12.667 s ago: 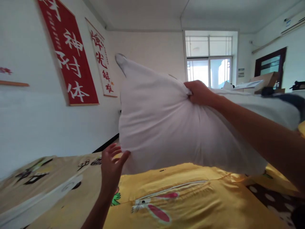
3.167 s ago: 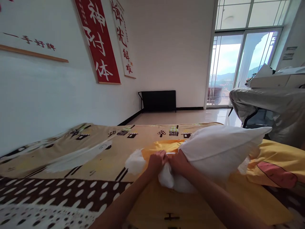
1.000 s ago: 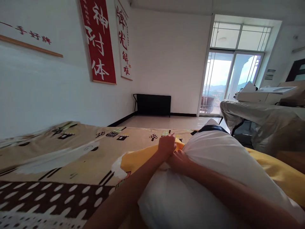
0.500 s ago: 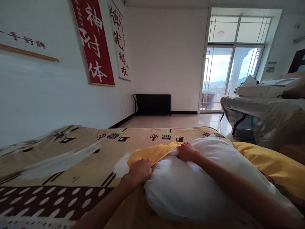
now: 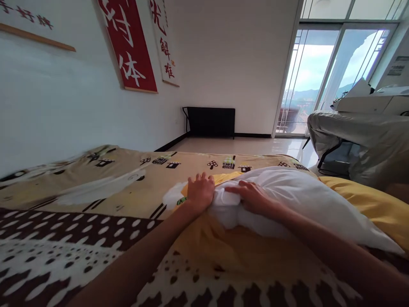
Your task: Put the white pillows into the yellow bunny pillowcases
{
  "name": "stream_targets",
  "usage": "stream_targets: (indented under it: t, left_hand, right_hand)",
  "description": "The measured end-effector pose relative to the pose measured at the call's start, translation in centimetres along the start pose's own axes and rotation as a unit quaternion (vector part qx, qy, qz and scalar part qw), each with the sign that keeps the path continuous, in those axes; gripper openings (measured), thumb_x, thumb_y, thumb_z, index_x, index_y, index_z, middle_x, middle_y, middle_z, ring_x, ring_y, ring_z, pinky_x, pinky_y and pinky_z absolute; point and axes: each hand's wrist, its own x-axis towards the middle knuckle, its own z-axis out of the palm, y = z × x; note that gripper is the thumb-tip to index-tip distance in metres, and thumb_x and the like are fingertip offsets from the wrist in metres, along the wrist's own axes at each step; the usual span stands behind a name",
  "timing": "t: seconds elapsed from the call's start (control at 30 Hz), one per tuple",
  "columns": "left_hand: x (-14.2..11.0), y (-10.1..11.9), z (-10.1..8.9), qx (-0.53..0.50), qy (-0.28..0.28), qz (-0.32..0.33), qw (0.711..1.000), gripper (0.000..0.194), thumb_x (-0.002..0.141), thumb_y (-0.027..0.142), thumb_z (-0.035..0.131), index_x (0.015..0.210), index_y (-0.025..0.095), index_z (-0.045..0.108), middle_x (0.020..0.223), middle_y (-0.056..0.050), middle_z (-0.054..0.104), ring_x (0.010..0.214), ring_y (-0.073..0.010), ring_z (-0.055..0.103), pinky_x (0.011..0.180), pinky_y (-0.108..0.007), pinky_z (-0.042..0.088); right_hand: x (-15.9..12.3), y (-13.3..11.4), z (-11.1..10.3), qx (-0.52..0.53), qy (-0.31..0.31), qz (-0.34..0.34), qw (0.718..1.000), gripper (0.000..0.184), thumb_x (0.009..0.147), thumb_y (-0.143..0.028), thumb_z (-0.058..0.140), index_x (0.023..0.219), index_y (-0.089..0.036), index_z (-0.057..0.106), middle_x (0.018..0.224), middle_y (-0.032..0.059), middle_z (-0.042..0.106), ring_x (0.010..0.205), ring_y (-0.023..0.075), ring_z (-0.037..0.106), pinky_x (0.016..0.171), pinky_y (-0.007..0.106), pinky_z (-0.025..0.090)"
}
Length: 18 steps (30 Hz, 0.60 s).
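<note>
1. Head view: white pillow (image 5: 306, 194) lies on the bed, on and beside yellow cloth (image 5: 212, 236), its narrow end between both hands.
2. Pillow's long axis runs from that end off to the person's right and back towards the body. Bulk of it is right of the fingers.
3. Right hand (image 5: 255, 198) is nearer the bulk, resting on the white end; left hand (image 5: 200, 189) is at the tip, just left of it, over the yellow cloth's edge.
4. Left fingers bent, pointing away from the body, knuckles up. Cannot tell whether cloth is pinched beneath.
5. Right fingers loosely bent, index reaching left over the white fabric. Contact looks light; any pinch is hidden.
6. Forearms come in low from either side, converging. Right forearm slants across the pillow's near side; left crosses the patterned blanket (image 5: 128, 202).
7. Second yellow piece (image 5: 367, 198) sits beyond the pillow, to the right, apart from both hands.
</note>
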Motion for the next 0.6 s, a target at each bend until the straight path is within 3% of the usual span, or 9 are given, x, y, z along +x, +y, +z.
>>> stream_targets:
  t: [0.1,0.3,0.47,0.6]
  left_hand:
    - [0.3,0.3,-1.3,0.004,-0.035,-0.015,0.999,0.039,0.085,0.012,0.031,0.113,0.009,0.057,0.115,-0.022,0.058,0.108,-0.0324,0.055,0.083,-0.047,0.044]
    - [0.5,-0.2,-3.4,0.002,-0.118,0.017,0.993,0.034,0.080,0.019,0.047,0.111,0.014,0.061,0.103,-0.016,0.067,0.096,-0.0265,0.064,0.077,-0.034,0.049]
    - [1.2,1.3,-5.3,0.026,-0.079,-0.001,0.997,0.032,0.083,0.012,0.041,0.103,0.011,0.066,0.102,-0.019,0.067,0.097,-0.0288,0.063,0.078,-0.037,0.048]
    - [1.0,3.4,-4.9,0.028,-0.032,-0.018,0.999,0.036,0.084,0.003,0.033,0.101,0.005,0.065,0.105,-0.023,0.064,0.102,-0.0318,0.060,0.079,-0.041,0.046]
  right_hand:
    - [1.6,0.8,-1.7,0.002,-0.010,-0.001,1.000,0.067,0.074,-0.011,0.047,0.136,-0.037,0.044,0.103,0.0059,0.058,0.086,0.0194,0.059,0.071,0.027,0.041]
    - [2.3,1.0,-2.1,-0.007,-0.015,0.002,1.000,0.065,0.077,-0.013,0.045,0.137,-0.036,0.041,0.104,0.0066,0.057,0.087,0.0203,0.059,0.071,0.027,0.040]
    - [2.5,-0.9,-0.4,-0.010,-0.009,0.028,1.000,0.051,0.081,-0.016,0.043,0.129,-0.033,0.050,0.109,0.0077,0.055,0.087,0.0220,0.060,0.071,0.031,0.043]
    - [2.2,-3.1,1.9,-0.016,-0.054,-0.027,0.998,0.033,0.088,-0.026,0.039,0.116,-0.025,0.057,0.115,0.0115,0.052,0.080,0.0221,0.061,0.067,0.034,0.047]
